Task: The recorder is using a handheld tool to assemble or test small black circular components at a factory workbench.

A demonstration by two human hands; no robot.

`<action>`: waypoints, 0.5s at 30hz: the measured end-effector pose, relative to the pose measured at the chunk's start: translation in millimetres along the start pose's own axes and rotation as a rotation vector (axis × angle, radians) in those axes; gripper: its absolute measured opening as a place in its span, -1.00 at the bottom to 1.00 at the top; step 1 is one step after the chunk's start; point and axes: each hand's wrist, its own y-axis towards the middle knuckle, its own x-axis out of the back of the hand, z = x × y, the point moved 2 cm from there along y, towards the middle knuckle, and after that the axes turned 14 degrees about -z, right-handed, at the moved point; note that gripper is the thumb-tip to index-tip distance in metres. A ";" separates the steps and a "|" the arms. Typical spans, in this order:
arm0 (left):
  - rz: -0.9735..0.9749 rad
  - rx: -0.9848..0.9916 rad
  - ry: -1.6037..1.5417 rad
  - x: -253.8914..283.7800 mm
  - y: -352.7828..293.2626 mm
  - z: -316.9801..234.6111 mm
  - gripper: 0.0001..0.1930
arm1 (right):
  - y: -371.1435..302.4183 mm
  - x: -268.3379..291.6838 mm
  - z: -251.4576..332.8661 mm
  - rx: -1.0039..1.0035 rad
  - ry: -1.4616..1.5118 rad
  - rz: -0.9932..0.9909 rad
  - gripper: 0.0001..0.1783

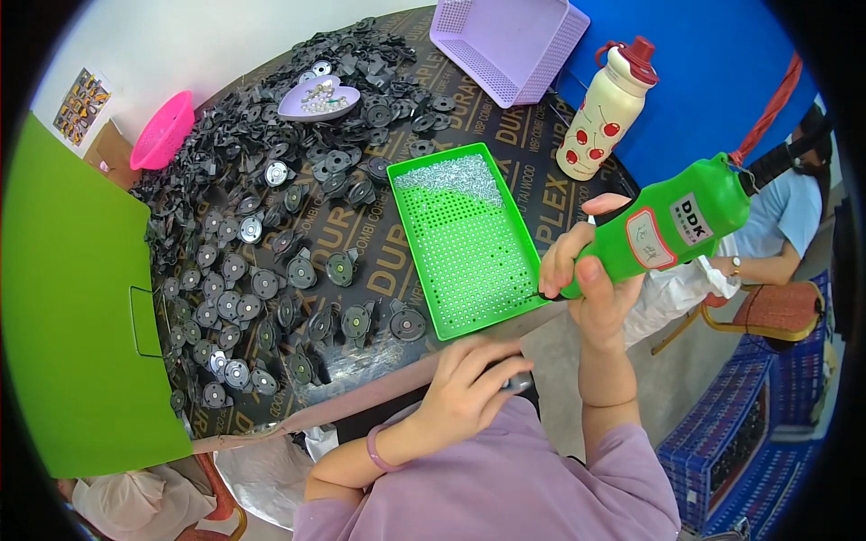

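A green electric screwdriver [722, 206] is gripped in my right hand [603, 293], its thin bit pointing left over the edge of the green tray [439, 298]. My left hand [460, 397], a pink bangle on its wrist, is close to my body at the table's front edge. Its fingers curl round a small dark part [518, 382], mostly covered by them. Silvery screws [465, 178] lie heaped at the far end of the perforated tray. Left of the tray, several round black plastic parts [408, 321] with side tabs are spread on the table.
A large heap of black parts [216, 149] covers the back left. On it sits a purple heart-shaped dish [293, 106] with small pieces. Around stand a pink basket [167, 131], a lilac basket [492, 63], a cream bottle [600, 117] and a green panel [81, 298]. Another person [767, 243] sits at right.
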 end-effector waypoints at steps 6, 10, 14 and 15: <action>0.205 0.700 -0.686 13.1 -22.3 8.9 -0.74 | -4.9 0.0 1.3 -0.020 -0.008 0.030 -0.46; 0.125 0.898 -0.891 12.2 -25.8 14.9 -0.67 | -8.1 -4.4 -4.9 -0.022 -0.025 0.063 -0.45; 0.128 1.045 -0.990 22.8 -24.9 18.1 -0.60 | -15.3 -9.9 -17.0 -0.019 0.050 0.100 -0.46; 0.146 1.030 -0.915 25.9 -26.0 19.3 -0.61 | -17.1 -12.0 -19.2 -0.014 0.065 0.118 -0.47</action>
